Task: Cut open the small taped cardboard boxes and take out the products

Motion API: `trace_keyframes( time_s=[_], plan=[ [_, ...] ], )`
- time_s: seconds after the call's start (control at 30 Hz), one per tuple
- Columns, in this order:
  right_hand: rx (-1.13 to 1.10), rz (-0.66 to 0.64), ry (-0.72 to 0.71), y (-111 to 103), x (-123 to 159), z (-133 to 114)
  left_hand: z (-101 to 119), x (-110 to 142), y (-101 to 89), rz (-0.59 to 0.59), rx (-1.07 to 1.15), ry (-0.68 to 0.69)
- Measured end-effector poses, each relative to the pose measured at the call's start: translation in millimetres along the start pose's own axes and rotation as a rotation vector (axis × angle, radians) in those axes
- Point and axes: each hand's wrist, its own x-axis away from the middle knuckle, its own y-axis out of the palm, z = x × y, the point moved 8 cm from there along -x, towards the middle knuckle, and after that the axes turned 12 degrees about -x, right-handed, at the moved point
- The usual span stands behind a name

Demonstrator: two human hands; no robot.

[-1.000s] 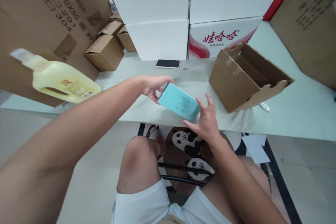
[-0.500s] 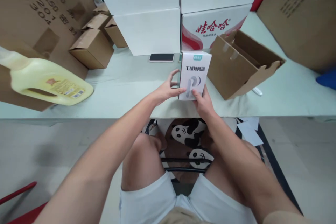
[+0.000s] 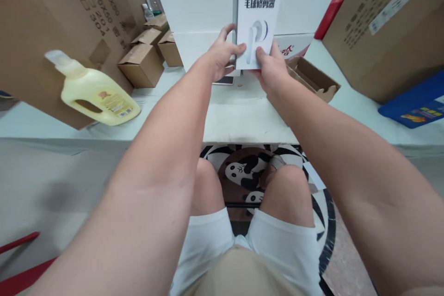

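Observation:
A white fabric shaver box (image 3: 258, 18), printed with a picture of the device and Chinese lettering, is held upright above the table between both hands. My left hand (image 3: 224, 53) grips its left side, thumb on the front face. My right hand (image 3: 272, 67) holds the lower right edge, thumb also on the front. Behind and below the box, a phone (image 3: 225, 80) lies on the table, mostly hidden. An open brown carton (image 3: 314, 76) sits to the right, partly covered by my right forearm.
On the left stands a pale yellow jug (image 3: 100, 95) with a handle, beside several small brown boxes (image 3: 140, 64) and a large carton (image 3: 45, 32). White boxes (image 3: 197, 0) rise at the back. To the right are a blue container (image 3: 416, 101) and another large carton (image 3: 385, 32).
Both hands have raised the fabric shaver box up and away from me, so it now covers much of the phone and the back boxes. The camera view has shifted too.

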Motion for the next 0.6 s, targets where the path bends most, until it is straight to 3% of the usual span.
trace_keyframes(
  time_s=[0.1,0.2,0.4,0.5,0.6],
  plan=[
    [0.000,0.026,0.049,10,-3,5,0,2,-6.8,0.072,-0.002,-0.021],
    [-0.012,0.070,0.046,11,13,0,-1,10,-10.6,0.071,0.038,0.006],
    [-0.063,0.148,0.043,-6,62,-33,-8,34,3.4,-0.109,0.064,0.060],
    [-0.203,0.235,-0.031,-49,84,-71,-31,42,17.9,-0.154,0.107,0.071],
    [-0.244,0.414,-0.152,-134,105,-112,-77,48,33.1,-0.168,0.093,0.012]
  ],
)
